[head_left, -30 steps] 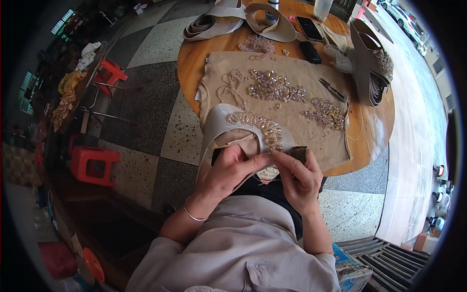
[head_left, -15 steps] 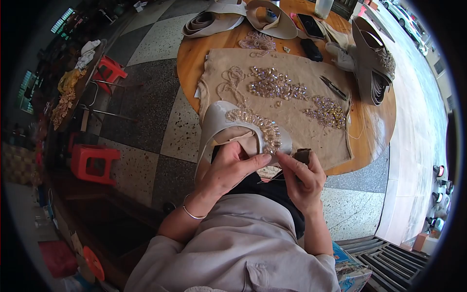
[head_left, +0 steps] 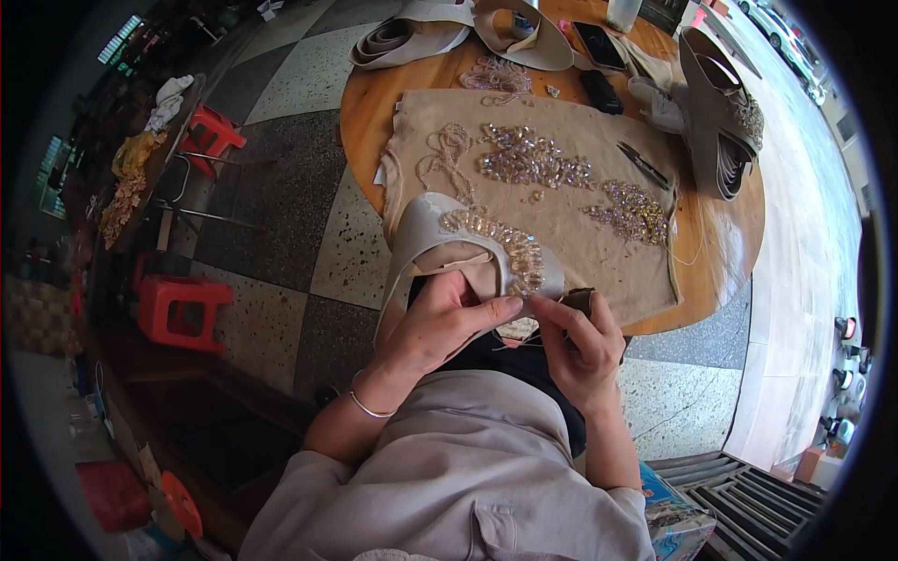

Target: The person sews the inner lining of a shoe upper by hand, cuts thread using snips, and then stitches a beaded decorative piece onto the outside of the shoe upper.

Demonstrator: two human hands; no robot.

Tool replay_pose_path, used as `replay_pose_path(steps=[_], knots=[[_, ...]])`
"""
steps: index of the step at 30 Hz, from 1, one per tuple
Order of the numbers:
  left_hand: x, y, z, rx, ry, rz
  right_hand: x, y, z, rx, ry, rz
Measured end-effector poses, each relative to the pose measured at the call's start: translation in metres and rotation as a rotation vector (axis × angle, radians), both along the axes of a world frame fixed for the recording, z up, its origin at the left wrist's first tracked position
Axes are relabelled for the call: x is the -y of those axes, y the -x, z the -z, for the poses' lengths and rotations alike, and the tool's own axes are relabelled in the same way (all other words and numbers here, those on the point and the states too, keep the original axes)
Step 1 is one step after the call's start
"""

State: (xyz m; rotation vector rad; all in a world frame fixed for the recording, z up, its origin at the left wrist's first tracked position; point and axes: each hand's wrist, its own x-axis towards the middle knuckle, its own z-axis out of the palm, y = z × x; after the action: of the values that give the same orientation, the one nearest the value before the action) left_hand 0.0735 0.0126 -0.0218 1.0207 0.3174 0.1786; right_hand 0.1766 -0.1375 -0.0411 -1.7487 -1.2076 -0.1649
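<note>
My left hand (head_left: pixel 435 323) grips a curved beige piece that looks like a shoe upper (head_left: pixel 423 222), thumb on its near edge and fingers inside the curve. A band of clear, gold-tinted beads (head_left: pixel 522 254) runs along its face. My right hand (head_left: pixel 587 341) is closed in a pinch at the beaded end, close to my left thumb. What its fingertips hold is too small to make out. A dark brown object (head_left: pixel 580 300) shows at its fingers, partly hidden. Fine thread (head_left: pixel 524 344) hangs below the hands.
On the wooden table (head_left: pixel 725 252), a tan cloth (head_left: pixel 599 271) carries loose beads (head_left: pixel 533 159), more beads (head_left: pixel 631 213), bead strings (head_left: pixel 449 154) and black snips (head_left: pixel 644 165). Around it lie stacked beige pieces (head_left: pixel 716 122), a phone (head_left: pixel 599 47) and a black case (head_left: pixel 601 92).
Both hands stay at the beaded end with almost the same grip. The right hand has shifted very slightly, and the view has moved a little.
</note>
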Motion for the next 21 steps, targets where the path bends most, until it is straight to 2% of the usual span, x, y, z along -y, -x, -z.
replay_pose_path(steps=[2, 9, 11, 14, 16, 17, 18, 21], knots=[[0.003, -0.002, 0.001, -0.003, 0.003, -0.035, -0.004, 0.002, 0.002, -0.004, -0.063, 0.024], [0.010, 0.000, 0.009, -0.079, -0.122, -0.096, -0.005, 0.011, 0.003, 0.133, -0.027, 0.148], [0.014, 0.000, 0.010, -0.128, -0.268, -0.152, -0.004, 0.013, 0.001, 0.137, 0.008, 0.178], [0.022, -0.001, 0.013, -0.075, -0.380, -0.234, -0.004, 0.016, -0.003, -0.093, 0.027, 0.102], [0.020, 0.000, 0.005, -0.084, -0.683, -0.201, -0.008, 0.022, -0.006, -0.404, -0.073, 0.091], [0.014, 0.005, -0.005, -0.134, -0.968, -0.138, -0.009, 0.025, -0.007, -0.561, -0.124, 0.084], [0.011, 0.007, -0.014, -0.183, -1.251, -0.068, -0.009, 0.024, -0.011, -0.462, -0.072, 0.061], [0.018, 0.006, -0.022, -0.191, -1.142, -0.017, -0.007, 0.019, -0.016, -0.205, 0.077, 0.033]])
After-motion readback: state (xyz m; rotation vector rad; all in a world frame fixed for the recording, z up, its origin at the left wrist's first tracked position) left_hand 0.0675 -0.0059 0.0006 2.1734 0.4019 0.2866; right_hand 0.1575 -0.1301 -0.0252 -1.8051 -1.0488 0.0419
